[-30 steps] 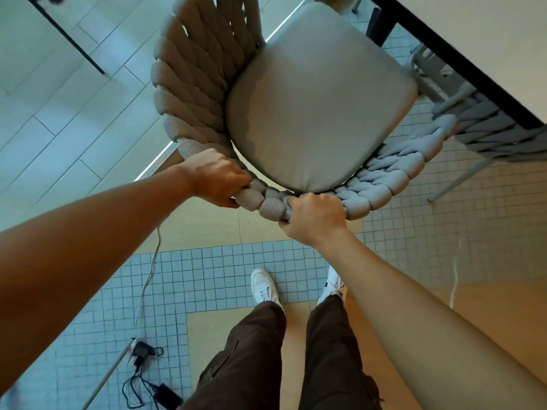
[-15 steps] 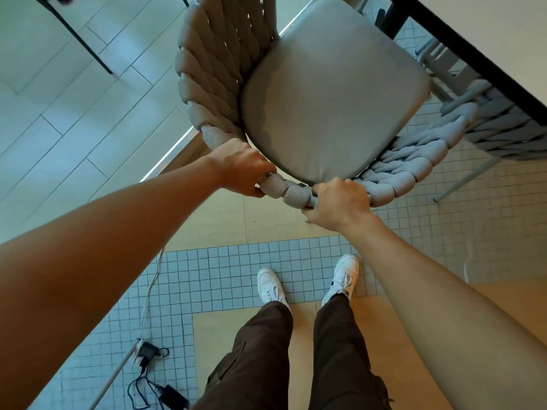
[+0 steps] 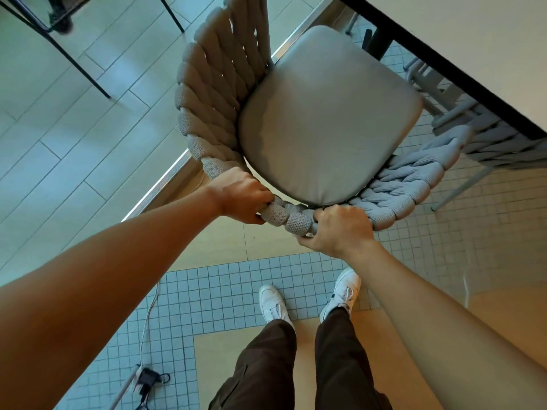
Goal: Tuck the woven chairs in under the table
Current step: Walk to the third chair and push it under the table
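Observation:
A woven chair [image 3: 213,93] with thick grey rope arms and a grey seat cushion [image 3: 325,119] stands in front of me, seen from above. My left hand [image 3: 241,196] grips the rope-wrapped back rim at its left. My right hand [image 3: 340,229] grips the same rim just to the right. The far corner of the cushion reaches the dark edge of the pale table [image 3: 473,39] at the upper right. A second woven chair [image 3: 503,143] sits mostly hidden under the table's edge.
Black thin furniture legs [image 3: 83,66] stand at the upper left on pale floor planks. A metal floor strip [image 3: 165,179] runs diagonally under the chair. A cable and a black adapter [image 3: 148,377] lie on the small tiles at the lower left. My white shoes [image 3: 272,303] stand behind the chair.
The chair has moved away from me toward the table, its cushion corner now at the table's edge. Both hands have stayed on the back rim, and my feet have stepped forward.

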Motion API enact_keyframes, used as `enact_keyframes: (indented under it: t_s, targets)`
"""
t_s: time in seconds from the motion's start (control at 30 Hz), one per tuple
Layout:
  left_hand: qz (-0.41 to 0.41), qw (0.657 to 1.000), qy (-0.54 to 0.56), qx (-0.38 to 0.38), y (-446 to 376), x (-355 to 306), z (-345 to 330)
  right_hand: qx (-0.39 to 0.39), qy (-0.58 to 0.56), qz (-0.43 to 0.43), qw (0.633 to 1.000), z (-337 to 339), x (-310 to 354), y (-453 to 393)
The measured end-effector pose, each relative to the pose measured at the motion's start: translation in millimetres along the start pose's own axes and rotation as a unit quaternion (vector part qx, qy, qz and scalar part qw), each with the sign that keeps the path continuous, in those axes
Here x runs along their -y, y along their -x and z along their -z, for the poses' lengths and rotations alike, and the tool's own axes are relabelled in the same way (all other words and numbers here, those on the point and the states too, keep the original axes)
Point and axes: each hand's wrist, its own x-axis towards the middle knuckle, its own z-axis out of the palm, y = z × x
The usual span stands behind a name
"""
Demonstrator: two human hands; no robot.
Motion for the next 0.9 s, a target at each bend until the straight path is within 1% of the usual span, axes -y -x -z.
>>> enact_keyframes:
  t_s: [0.3,0.47,0.57,0.67,0.8,0.9]
  targets:
    - [-0.001,1.000,0.009,0.008,-9.4,9.1,-2.0,-0.009,0.018,0.009,1.000,1.7,-6.7,-9.3]
    - [0.036,0.999,0.026,0.009,-8.3,1.4,-4.7,0.002,-0.001,0.019,1.000,6.1,-9.5,-4.7]
    - [0.037,0.999,0.038,-0.015,-11.4,-16.7,-4.7,0.016,-0.030,0.044,0.998,7.5,-18.6,1.1]
    - [0.021,0.998,0.025,-0.051,-29.2,-50.5,-6.1,0.012,-0.019,0.063,0.998,7.4,-36.0,10.4]
    - [0.063,0.997,0.027,-0.027,-60.8,-90.3,-11.7,-0.030,-0.002,0.066,0.997,6.5,-62.7,18.8]
    - [0.092,0.995,0.018,-0.021,-72.2,-99.9,-13.4,-0.017,0.013,0.061,0.998,11.5,-74.4,17.6]
